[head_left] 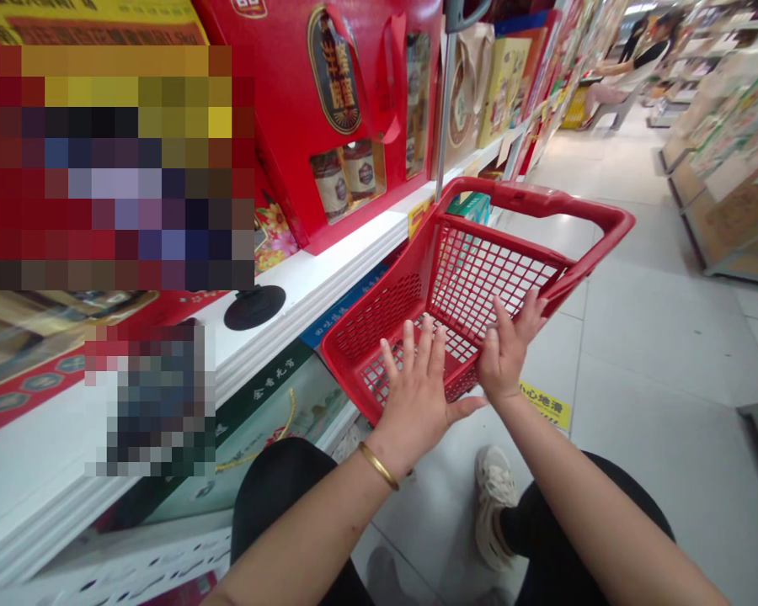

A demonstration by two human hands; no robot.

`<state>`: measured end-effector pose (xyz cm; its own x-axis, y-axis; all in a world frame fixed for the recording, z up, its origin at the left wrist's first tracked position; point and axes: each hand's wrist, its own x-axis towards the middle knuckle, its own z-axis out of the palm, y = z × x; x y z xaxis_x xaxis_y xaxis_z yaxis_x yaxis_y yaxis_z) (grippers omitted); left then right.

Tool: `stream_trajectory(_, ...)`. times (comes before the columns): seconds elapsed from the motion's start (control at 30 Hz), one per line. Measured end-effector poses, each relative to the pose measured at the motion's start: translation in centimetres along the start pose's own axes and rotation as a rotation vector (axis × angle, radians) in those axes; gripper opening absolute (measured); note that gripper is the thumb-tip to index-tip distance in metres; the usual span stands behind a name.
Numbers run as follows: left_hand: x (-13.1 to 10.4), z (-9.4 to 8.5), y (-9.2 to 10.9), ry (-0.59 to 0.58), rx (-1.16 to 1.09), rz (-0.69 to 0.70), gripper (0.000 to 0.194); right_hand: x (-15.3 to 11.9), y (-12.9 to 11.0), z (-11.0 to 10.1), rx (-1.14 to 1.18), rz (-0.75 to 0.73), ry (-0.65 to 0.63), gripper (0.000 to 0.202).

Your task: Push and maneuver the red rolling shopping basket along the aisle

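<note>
A red shopping basket (pixel 410 295) with an upright red handle stands tilted in front of me, beside the shelf. My left hand (pixel 417 396), with a gold bangle at the wrist, is over the basket's near side, its fingers spread and nothing in it. Near the basket's right rim is my right hand (pixel 509 349), fingers apart and holding nothing; whether it touches the rim I cannot tell. Inside the basket only its mesh floor and walls show.
On the left runs a white shelf (pixel 347 244) with a red gift box (pixel 278 109) and a black round disc (pixel 254 307). A yellow floor sign (pixel 547 406) lies right of my hands. Display stands (pixel 726 151) line the aisle's right side. A seated person (pixel 637 63) is far off.
</note>
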<state>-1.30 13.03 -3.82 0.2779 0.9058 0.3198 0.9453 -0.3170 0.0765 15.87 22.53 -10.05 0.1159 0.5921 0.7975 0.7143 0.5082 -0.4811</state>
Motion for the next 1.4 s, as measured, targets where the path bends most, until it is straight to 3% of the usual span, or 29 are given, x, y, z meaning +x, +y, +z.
stream_trajectory(0.1,0.0,0.0,-0.1,0.013,-0.002,0.005,0.114,1.0,0.7,0.1,0.010,0.036,0.066,0.059)
stream_trajectory(0.33,-0.1,0.1,-0.3,0.009,-0.029,0.015,0.110,-2.7,-3.4,0.5,0.047,-0.025,-0.060,0.061)
stream_trajectory(0.53,0.1,0.1,-0.3,0.020,-0.044,0.014,0.109,1.8,0.9,0.2,-0.028,0.047,0.048,0.055)
stream_trajectory(0.6,0.1,0.1,-0.3,0.022,-0.044,0.018,0.109,2.4,1.2,-0.1,-0.032,0.048,0.048,0.056)
stream_trajectory(0.73,-0.1,0.2,-0.3,0.032,-0.040,0.033,0.108,-0.6,-1.8,-0.4,-0.022,-0.006,-0.085,0.061)
stream_trajectory(0.83,-0.1,0.2,-0.3,0.035,-0.040,0.032,0.107,-3.1,-3.5,-0.6,-0.033,-0.131,-0.166,0.064)
stream_trajectory(0.97,0.0,0.0,-0.2,0.023,-0.042,0.029,0.108,-1.1,-0.6,-0.9,-0.090,-0.255,-0.194,0.060)
stream_trajectory(1.07,0.1,-0.2,-0.1,0.020,-0.051,0.035,0.110,2.3,2.8,-1.1,-0.121,-0.077,-0.052,0.056)
stream_trajectory(1.13,0.1,-0.1,-0.1,0.023,-0.055,0.038,0.110,3.4,3.4,-1.1,-0.101,0.014,0.039,0.056)
stream_trajectory(1.2,0.0,0.0,-0.2,0.032,-0.057,0.041,0.110,2.6,2.0,-0.9,-0.060,0.018,0.043,0.056)
stream_trajectory(1.33,-0.1,0.3,-0.3,0.042,-0.062,0.043,0.108,-2.3,-2.8,-0.2,0.004,-0.090,-0.096,0.058)
stream_trajectory(1.4,-0.1,0.3,-0.3,0.036,-0.062,0.041,0.107,-3.7,-3.8,-0.1,0.018,-0.140,-0.124,0.058)
